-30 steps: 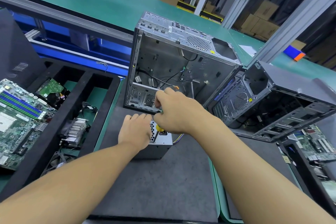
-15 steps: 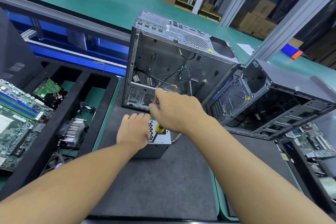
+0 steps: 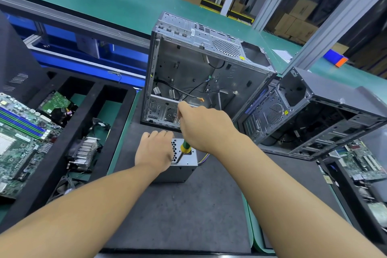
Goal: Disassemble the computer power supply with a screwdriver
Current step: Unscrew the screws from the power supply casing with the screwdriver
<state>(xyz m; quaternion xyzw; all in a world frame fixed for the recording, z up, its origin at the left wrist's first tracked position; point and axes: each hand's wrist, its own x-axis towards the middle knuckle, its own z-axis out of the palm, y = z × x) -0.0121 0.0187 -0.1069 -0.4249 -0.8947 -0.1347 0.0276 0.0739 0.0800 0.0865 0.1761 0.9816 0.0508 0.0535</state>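
The grey metal power supply (image 3: 181, 170) stands on the dark mat (image 3: 184, 211) in the middle, its perforated top face up and coloured wires trailing out to the right. My left hand (image 3: 154, 150) lies on its top left, fingers curled over the far edge. My right hand (image 3: 204, 126) grips the green and yellow screwdriver (image 3: 184, 148) from above. The shaft points down and its tip touches the top face near the front edge.
An empty open computer case (image 3: 201, 73) stands just behind the power supply, and a second case (image 3: 310, 111) lies tilted at the right. Black trays at the left hold a motherboard (image 3: 18, 138), a heatsink (image 3: 84, 152) and a drive. More boards (image 3: 364, 161) lie at the right.
My right hand has risen a little, so more of the screwdriver's handle and shaft shows below it. My left hand stays on the power supply.
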